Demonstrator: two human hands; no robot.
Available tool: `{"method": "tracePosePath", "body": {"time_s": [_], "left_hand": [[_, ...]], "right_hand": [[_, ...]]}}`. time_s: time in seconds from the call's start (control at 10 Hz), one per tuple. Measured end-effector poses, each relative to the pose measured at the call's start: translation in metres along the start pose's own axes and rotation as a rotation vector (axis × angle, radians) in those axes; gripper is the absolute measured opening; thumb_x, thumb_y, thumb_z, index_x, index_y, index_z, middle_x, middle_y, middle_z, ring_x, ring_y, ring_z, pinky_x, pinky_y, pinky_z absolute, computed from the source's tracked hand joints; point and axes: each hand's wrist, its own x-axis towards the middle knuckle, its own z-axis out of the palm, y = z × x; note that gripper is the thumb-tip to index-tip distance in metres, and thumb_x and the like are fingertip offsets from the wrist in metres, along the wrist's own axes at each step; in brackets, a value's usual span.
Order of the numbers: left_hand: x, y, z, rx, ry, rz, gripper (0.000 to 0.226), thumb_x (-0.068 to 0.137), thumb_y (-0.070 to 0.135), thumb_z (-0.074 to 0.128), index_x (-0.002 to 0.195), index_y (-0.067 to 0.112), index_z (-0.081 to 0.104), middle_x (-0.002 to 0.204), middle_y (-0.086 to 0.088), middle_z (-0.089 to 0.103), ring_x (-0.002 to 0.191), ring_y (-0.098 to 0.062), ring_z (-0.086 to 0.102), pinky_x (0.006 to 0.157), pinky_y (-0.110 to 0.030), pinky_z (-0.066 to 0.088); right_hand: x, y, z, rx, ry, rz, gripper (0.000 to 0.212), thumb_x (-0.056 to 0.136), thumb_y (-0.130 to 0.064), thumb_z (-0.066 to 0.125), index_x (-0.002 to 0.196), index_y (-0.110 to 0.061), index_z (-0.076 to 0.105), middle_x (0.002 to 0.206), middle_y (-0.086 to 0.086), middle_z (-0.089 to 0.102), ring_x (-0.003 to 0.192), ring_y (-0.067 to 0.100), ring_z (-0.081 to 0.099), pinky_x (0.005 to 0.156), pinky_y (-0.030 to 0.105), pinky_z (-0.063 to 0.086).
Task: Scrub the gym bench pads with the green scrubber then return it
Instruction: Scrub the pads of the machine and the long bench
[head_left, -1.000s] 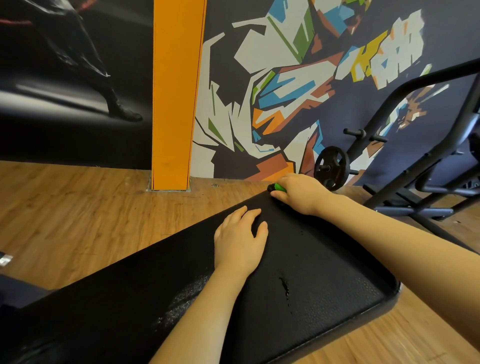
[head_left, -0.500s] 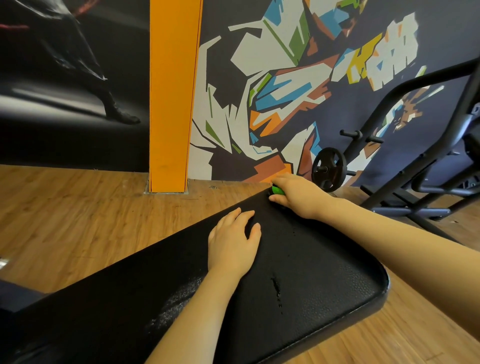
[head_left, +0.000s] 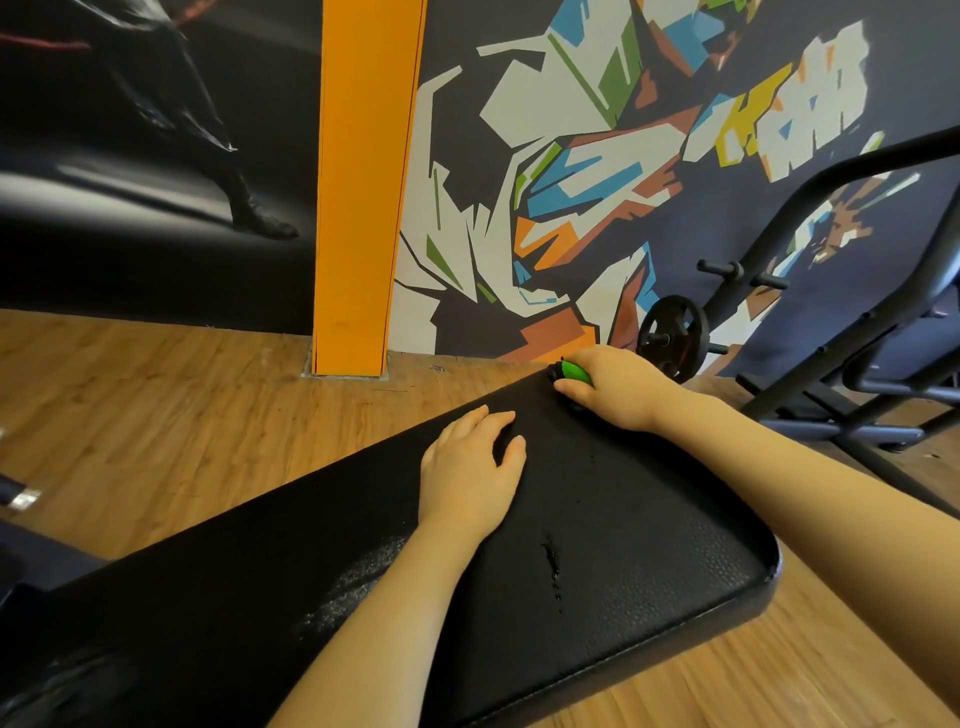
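Note:
A black textured bench pad (head_left: 649, 545) fills the lower middle of the head view, with wet streaks and drops on it. My right hand (head_left: 615, 387) grips the green scrubber (head_left: 574, 371) at the pad's far corner; only its green tip and a dark end show past my fingers. My left hand (head_left: 467, 467) lies flat on the pad nearer to me, fingers straight, holding nothing.
Wood floor (head_left: 156, 415) lies left of the pad. An orange pillar (head_left: 363, 182) and a painted mural wall stand behind. A black weight plate (head_left: 672, 335) and a black machine frame (head_left: 857, 389) stand to the right. A metal bar end (head_left: 21, 499) pokes in at left.
My right hand with the scrubber stays at the pad's far corner, shifting only slightly. The left hand stays flat on the pad. The camera view shifted a little.

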Motion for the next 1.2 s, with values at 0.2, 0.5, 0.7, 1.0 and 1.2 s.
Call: {"method": "tracePosePath", "body": {"time_s": [0.2, 0.5, 0.7, 1.0, 1.2], "left_hand": [[0.0, 0.0, 0.0, -0.004, 0.008, 0.004, 0.044, 0.1, 0.045, 0.041, 0.144, 0.038, 0.04, 0.155, 0.01, 0.032, 0.143, -0.01, 0.026, 0.117, -0.039, 0.021], [-0.001, -0.001, 0.002, 0.014, 0.013, 0.017, 0.045, 0.101, 0.046, 0.038, 0.145, 0.037, 0.039, 0.155, 0.01, 0.032, 0.144, -0.01, 0.025, 0.117, -0.038, 0.02], [0.0, -0.001, 0.001, 0.01, 0.02, 0.011, 0.044, 0.1, 0.046, 0.04, 0.144, 0.038, 0.04, 0.155, 0.01, 0.033, 0.144, -0.011, 0.025, 0.117, -0.039, 0.02], [0.0, -0.002, 0.0, -0.003, 0.009, 0.012, 0.044, 0.1, 0.046, 0.04, 0.144, 0.037, 0.04, 0.155, 0.01, 0.033, 0.144, -0.011, 0.025, 0.117, -0.039, 0.02], [-0.001, -0.001, 0.0, -0.009, 0.012, 0.013, 0.045, 0.1, 0.045, 0.041, 0.144, 0.037, 0.04, 0.155, 0.01, 0.033, 0.144, -0.011, 0.025, 0.117, -0.04, 0.02]], "right_hand": [[-0.036, 0.004, -0.013, 0.022, -0.042, -0.033, 0.044, 0.1, -0.036, 0.051, 0.136, -0.011, 0.052, 0.132, 0.008, 0.058, 0.119, 0.022, 0.055, 0.098, 0.029, 0.041], [-0.004, 0.005, -0.01, 0.103, -0.025, 0.047, 0.039, 0.099, -0.038, 0.052, 0.122, -0.008, 0.057, 0.117, 0.011, 0.063, 0.105, 0.026, 0.059, 0.09, 0.035, 0.046], [0.02, -0.001, -0.006, 0.121, 0.02, 0.082, 0.045, 0.1, -0.032, 0.051, 0.138, -0.006, 0.05, 0.134, 0.015, 0.056, 0.12, 0.029, 0.053, 0.1, 0.035, 0.041], [-0.013, 0.007, -0.012, 0.275, -0.021, 0.105, 0.032, 0.101, -0.031, 0.05, 0.123, -0.01, 0.058, 0.109, 0.006, 0.063, 0.102, 0.023, 0.06, 0.088, 0.032, 0.047], [-0.052, 0.015, -0.016, 0.247, -0.038, 0.075, 0.042, 0.099, -0.034, 0.054, 0.136, -0.015, 0.051, 0.124, 0.002, 0.061, 0.111, 0.021, 0.058, 0.099, 0.038, 0.046]]}}
